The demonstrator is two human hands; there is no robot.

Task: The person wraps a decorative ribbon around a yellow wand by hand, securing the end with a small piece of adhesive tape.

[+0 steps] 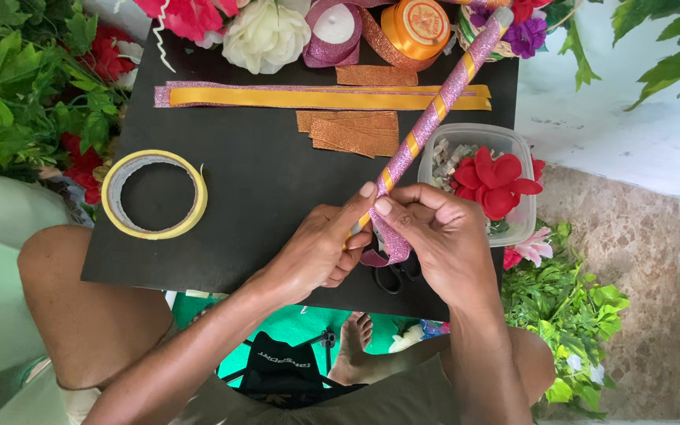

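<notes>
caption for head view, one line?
Both hands, left hand and right hand, wrap pink glitter ribbon around a yellow stick.

Two tape rolls (153,194), one stick (434,118)

Glittery pink ribbon (393,244), matt black board (261,181)

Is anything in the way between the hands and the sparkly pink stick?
Nothing visible. The left hand and the right hand both already grip the long stick wrapped in glittery pink and yellow ribbon, thumbs pressed on its lower end.
</notes>
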